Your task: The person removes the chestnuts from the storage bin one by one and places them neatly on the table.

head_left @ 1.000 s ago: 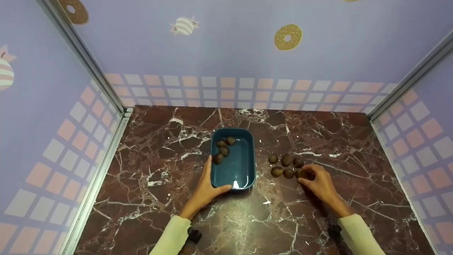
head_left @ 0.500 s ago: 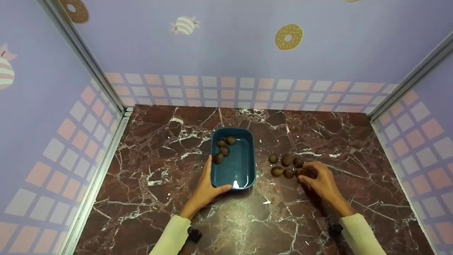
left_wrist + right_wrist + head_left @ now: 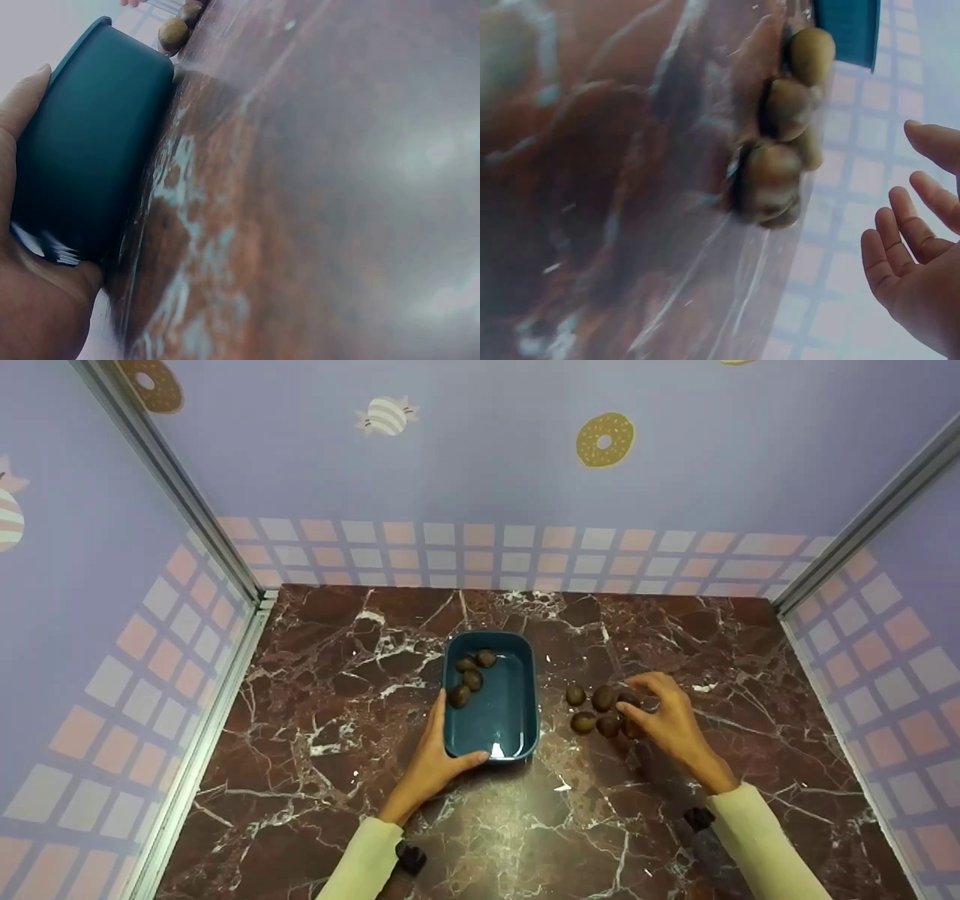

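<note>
Right hand [image 3: 664, 716], located to the right of the dark blue dish [image 3: 499, 716], has thumb and fingers spread, with nothing seen in its grasp. Brown nuts [image 3: 603, 698] lie grouped on the marble tabletop [image 3: 315, 802], right of the dish, directly below and beside that hand's fingertips; contact cannot be determined. Left hand [image 3: 435, 754] grips the dish at its near left corner, thumb along the near wall. Four similar nuts rest inside, along the dish's left side.

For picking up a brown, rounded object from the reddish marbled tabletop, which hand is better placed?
Probably the right hand: it hovers, open, above brown, rounded objects, while the left hand holds the teal rectangular dish.
</note>
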Demonstrator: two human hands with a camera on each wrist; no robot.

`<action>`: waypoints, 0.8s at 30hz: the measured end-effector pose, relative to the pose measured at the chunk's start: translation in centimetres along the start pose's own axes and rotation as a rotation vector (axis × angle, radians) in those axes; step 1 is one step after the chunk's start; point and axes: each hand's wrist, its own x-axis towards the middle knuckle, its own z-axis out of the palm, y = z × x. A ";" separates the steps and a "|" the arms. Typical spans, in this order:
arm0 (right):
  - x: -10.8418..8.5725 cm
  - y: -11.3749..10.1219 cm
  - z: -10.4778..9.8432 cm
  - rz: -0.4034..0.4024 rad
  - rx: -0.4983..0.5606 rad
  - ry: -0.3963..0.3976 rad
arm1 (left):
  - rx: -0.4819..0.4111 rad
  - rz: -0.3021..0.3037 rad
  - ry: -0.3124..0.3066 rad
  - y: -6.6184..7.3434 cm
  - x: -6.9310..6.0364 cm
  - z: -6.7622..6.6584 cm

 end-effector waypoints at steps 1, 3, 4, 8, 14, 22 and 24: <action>0.3 -0.2 0.2 -0.011 0.003 -0.002 | 0.002 -0.002 0.000 0.0 0.0 0.0; 0.8 -0.6 0.6 -0.024 0.009 -0.011 | 0.006 -0.004 0.001 0.0 0.0 0.0; 1.1 -0.8 0.8 -0.028 0.017 -0.019 | 0.009 -0.003 0.002 0.0 0.0 0.0; 2.0 -1.6 1.6 -0.055 0.034 -0.059 | 0.017 -0.001 0.008 -0.1 0.0 0.1; 3.0 -2.6 2.7 -0.082 0.031 -0.110 | 0.023 0.006 0.012 -0.1 0.1 0.0; 4.1 -3.9 4.2 -0.106 0.055 -0.178 | 0.011 0.011 0.009 -0.2 0.2 0.0; 4.4 -4.4 4.5 -0.113 0.062 -0.193 | 0.008 0.006 0.006 -0.1 0.1 0.0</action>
